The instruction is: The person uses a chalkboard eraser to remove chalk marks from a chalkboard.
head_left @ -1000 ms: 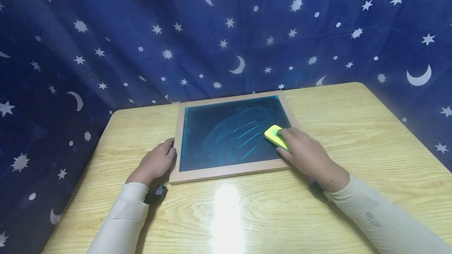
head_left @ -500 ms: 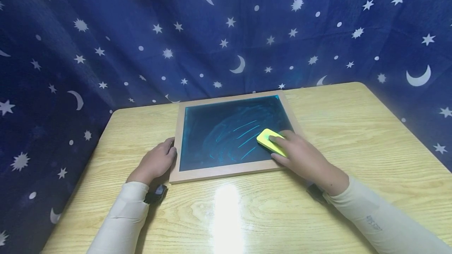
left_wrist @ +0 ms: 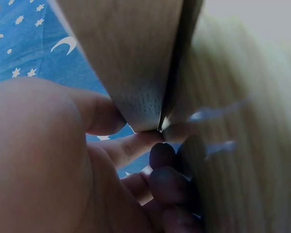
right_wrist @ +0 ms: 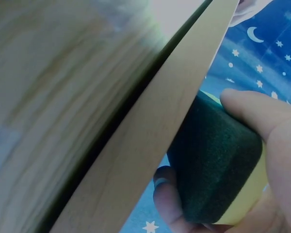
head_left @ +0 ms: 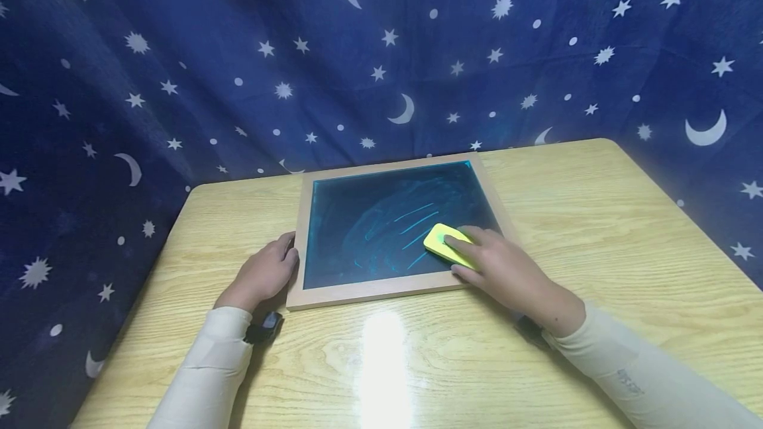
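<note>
Head view. A wood-framed board (head_left: 390, 227) lies flat on the table (head_left: 596, 217), its long axis running left to right across the person's front. The right hand (head_left: 497, 263) grips a yellow eraser (head_left: 442, 243), thumb on one side and fingers over the top, and presses it onto the lower right part of the dark writing surface. The eraser's long axis runs diagonally, with one end toward the upper left of the board and the other under the hand. The left hand (head_left: 262, 273) rests against the left edge of the frame, fingers loosely curled onto the wood. Progress, as a judgement: much of the surface shows smeared, wiped haze, while several bright slanted strokes (head_left: 417, 220) remain just left of the eraser, so the wiping is partly done and those strokes are left. A blue star-and-moon curtain (head_left: 179, 51) hangs behind the table.

Left wrist view. The left hand (left_wrist: 48, 160) is close to the lens. Its fingers (left_wrist: 136, 148) curl around the corner of the frame (left_wrist: 136, 73), touching it from beneath and beside.

Right wrist view. The eraser (right_wrist: 213, 160) shows its dark felt face and a yellow back; it sits just beside the frame (right_wrist: 150, 131). The thumb and fingers (right_wrist: 167, 201) pinch it from opposite sides.
</note>
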Tool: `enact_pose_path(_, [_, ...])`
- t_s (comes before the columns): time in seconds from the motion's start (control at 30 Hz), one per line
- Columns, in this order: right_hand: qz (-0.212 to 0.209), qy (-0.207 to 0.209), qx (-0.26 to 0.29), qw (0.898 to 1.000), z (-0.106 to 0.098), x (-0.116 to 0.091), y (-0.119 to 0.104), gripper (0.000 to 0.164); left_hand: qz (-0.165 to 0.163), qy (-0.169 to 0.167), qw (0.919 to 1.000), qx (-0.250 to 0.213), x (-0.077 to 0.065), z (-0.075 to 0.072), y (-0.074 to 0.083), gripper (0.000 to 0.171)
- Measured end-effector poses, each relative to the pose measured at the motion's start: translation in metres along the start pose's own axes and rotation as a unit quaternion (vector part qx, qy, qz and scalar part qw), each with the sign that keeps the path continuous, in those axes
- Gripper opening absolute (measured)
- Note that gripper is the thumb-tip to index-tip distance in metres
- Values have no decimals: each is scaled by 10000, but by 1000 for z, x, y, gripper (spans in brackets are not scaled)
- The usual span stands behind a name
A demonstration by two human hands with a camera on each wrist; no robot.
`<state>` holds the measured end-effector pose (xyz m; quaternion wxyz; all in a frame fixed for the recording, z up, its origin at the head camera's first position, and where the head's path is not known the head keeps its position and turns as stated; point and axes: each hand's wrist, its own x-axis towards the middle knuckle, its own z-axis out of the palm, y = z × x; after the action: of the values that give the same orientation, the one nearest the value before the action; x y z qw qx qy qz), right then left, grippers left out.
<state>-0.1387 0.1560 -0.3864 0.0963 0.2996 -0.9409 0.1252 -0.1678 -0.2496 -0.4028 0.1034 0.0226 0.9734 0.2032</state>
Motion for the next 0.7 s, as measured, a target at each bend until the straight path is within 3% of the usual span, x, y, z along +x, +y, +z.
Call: enact_pose_path(0.7, [-194, -4, 112, 9997, 4, 0, -9, 54, -15, -8, 10000, -41, -1, 0, 0, 57])
